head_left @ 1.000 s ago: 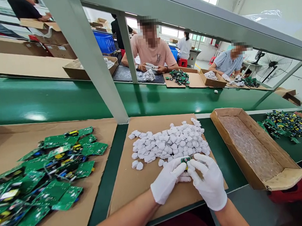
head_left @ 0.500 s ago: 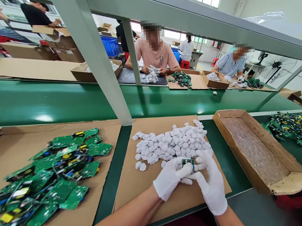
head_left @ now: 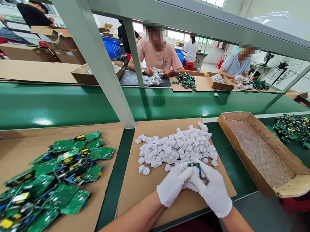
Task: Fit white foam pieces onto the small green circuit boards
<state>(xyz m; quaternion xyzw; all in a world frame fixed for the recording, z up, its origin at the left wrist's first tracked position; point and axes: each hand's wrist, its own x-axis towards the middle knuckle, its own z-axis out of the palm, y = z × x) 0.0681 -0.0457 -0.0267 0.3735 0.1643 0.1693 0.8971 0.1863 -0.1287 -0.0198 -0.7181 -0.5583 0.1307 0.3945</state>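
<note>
Both my hands wear white gloves and meet over the near part of a cardboard sheet (head_left: 138,187). Between them is a small green circuit board (head_left: 194,165), mostly covered by fingers. My left hand (head_left: 175,183) is closed around its left side. My right hand (head_left: 213,188) wraps the right side, fingers pressed against the board; a greyish bit shows under them. Just beyond my hands lies a heap of small white wrapped pieces (head_left: 177,146), a few of them loose at its edges.
Larger green circuit boards (head_left: 73,196) with yellow and black parts are piled on cardboard at left. A long cardboard box (head_left: 261,154) lined with clear plastic stands at right, beside another board pile (head_left: 299,129). Beyond the metal post (head_left: 103,63) runs a green belt (head_left: 96,106); co-workers sit across it.
My right hand has come in from the right and closed on the board, covering more of it. The small white piece on the green belt has shifted slightly left.
</note>
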